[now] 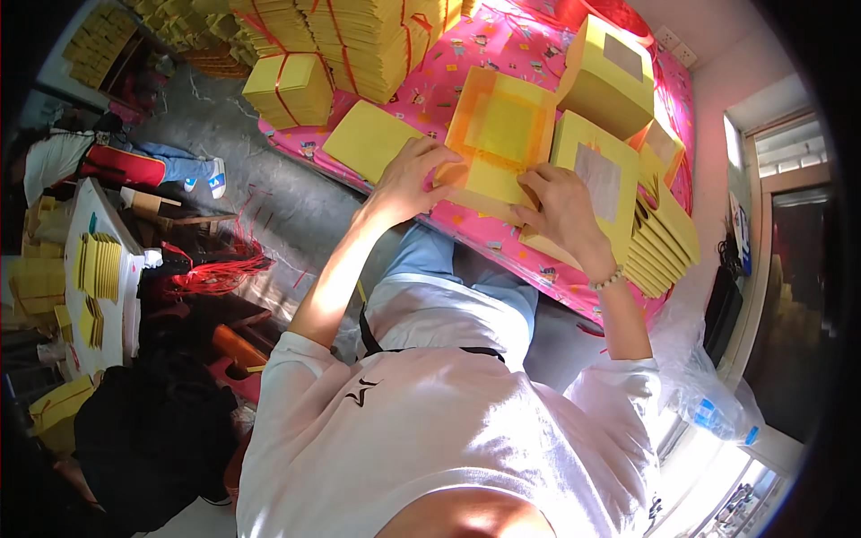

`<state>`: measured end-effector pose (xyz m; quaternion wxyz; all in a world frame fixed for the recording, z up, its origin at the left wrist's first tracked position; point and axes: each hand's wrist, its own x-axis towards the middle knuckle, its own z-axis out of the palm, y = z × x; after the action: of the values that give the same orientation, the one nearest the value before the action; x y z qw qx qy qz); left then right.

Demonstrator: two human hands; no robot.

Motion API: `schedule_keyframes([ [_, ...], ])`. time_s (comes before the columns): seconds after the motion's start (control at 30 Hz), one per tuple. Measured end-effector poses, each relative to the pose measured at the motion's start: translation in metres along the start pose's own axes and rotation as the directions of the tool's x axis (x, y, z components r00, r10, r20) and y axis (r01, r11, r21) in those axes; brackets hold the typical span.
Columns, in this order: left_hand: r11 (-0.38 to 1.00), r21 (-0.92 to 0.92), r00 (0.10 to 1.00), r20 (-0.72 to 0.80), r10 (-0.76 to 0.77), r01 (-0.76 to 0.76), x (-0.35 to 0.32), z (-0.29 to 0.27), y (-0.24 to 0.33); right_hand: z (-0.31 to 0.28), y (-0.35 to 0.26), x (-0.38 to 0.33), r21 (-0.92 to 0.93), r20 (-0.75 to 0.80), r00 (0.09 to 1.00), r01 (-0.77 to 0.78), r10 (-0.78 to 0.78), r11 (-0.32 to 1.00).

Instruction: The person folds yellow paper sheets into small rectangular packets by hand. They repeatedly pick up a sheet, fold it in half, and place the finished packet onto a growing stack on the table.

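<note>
Two hands at the near end of a yellow stack with an orange border, upper centre of the frame

The orange-bordered stack lies between and just beyond the hands on a pink-covered bench; the left hand is at its lower-left edge, fingers bent and thumb set apart, while the right hand is at its lower-right edge, fingers curled and slightly parted, and I cannot tell whether either pinches any paper; a flat yellow pile lies just left of the left hand, a yellow block with a pale panel stands just beyond the right hand's fingers, and fanned yellow bundles lie farther right
</note>
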<state>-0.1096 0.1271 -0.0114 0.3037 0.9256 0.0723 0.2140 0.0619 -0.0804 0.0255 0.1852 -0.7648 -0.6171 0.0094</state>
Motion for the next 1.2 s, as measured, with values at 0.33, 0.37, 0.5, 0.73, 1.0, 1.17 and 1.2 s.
schedule_keyframes([
  [0.33, 0.987, -0.148, 0.996, 0.062, -0.058, 0.066, 0.003, -0.002, -0.008, -0.006, 0.008, 0.003, 0.223, 0.046, 0.994, -0.105, 0.097, 0.969],
  [0.37, 0.982, -0.176, 0.997, 0.049, -0.066, 0.073, 0.003, 0.000, -0.009, -0.005, 0.009, 0.003, 0.238, 0.044, 0.994, -0.110, 0.102, 0.965],
  [0.5, 0.969, -0.229, 0.995, 0.016, -0.097, 0.098, 0.002, 0.004, -0.012, -0.005, 0.012, 0.005, 0.266, 0.082, 0.987, -0.152, 0.135, 0.952],
  [0.73, 0.944, -0.290, 0.986, -0.011, -0.167, 0.157, 0.001, 0.012, -0.017, -0.004, 0.014, 0.007, 0.271, 0.081, 0.987, -0.153, 0.136, 0.950],
  [1.0, 0.931, -0.316, 0.980, -0.015, -0.196, 0.182, 0.002, 0.010, -0.012, -0.004, 0.013, 0.007, 0.276, 0.094, 0.980, -0.195, 0.176, 0.941],
  [1.17, 0.928, -0.322, 0.978, -0.017, -0.207, 0.190, 0.001, 0.010, -0.012, -0.004, 0.013, 0.007, 0.275, 0.092, 0.981, -0.188, 0.169, 0.943],
  [1.2, 0.924, -0.328, 0.977, -0.014, -0.212, 0.196, 0.001, 0.010, -0.012, -0.005, 0.012, 0.007, 0.273, 0.095, 0.980, -0.194, 0.174, 0.942],
])
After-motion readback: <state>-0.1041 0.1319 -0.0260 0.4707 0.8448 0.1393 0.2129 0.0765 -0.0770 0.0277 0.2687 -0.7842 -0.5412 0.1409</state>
